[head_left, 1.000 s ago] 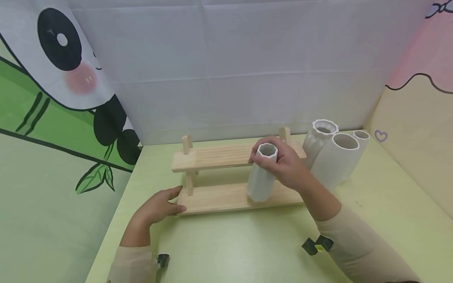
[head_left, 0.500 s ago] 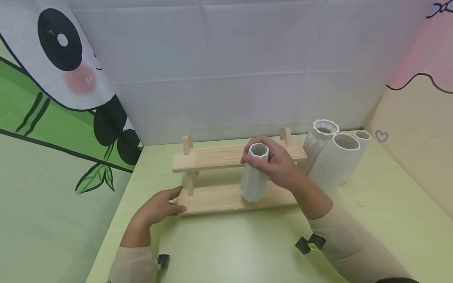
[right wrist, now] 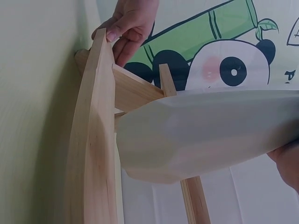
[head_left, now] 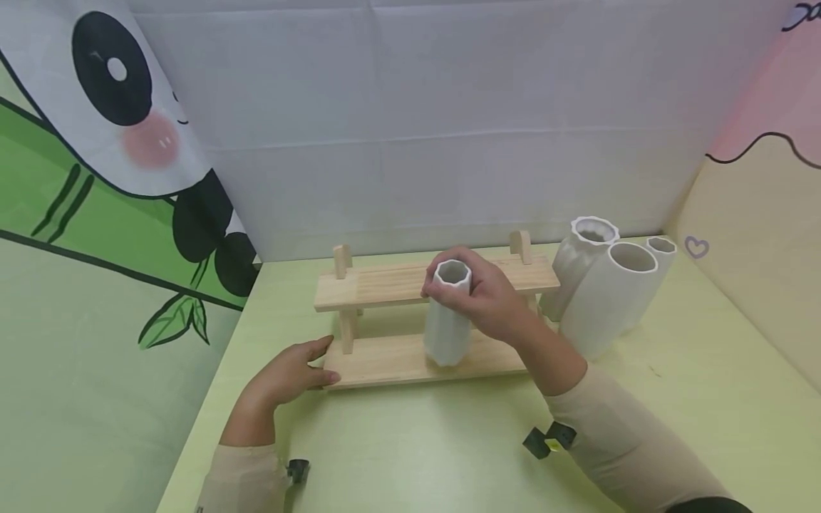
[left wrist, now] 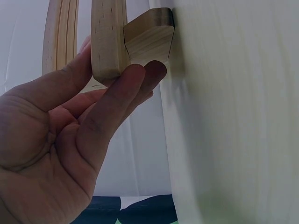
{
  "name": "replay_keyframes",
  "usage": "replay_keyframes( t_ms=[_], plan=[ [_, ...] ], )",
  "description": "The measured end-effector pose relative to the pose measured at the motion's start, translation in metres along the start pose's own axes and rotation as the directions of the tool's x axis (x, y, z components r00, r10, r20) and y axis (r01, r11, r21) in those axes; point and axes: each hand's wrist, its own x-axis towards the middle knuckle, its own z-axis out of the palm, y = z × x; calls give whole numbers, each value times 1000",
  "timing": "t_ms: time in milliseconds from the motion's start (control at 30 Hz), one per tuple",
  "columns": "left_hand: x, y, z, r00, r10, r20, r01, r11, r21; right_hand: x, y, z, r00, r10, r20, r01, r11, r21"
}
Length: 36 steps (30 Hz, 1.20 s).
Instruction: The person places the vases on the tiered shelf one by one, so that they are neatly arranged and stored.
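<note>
At the wooden shelf's left end: left hand, thumb and fingers pinching the lower board.
Over that board: right hand, fingers curled round the upper part of one faceted white vase, mouth up; contact below unclear.
Beside the shelf's right end: three other white vases, one scallop-rimmed, on the table.
Shelf: two boards, pale grained wood.

A decorated tabletop booth is shown, though the kind of building cannot be told. A pale yellow-green table is walled at the back by a creased plain white sheet, on the left by a green-and-white cartoon panda panel, and on the right by a pink-and-cream panel marked with a purple heart outline.
</note>
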Motion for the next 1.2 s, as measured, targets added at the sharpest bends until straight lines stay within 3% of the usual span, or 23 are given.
replay_keyframes(
  t_ms=[700, 1200],
  plan=[
    [-5, 1, -3, 1000, 0, 6, 0, 1000, 0, 14, -5, 23, 998, -3, 58, 1, 1000, 31],
    [0, -1, -3, 1000, -24, 0, 24, 999, 22, 25, -7, 41, 997, -6, 79, 4, 999, 35]
  ],
)
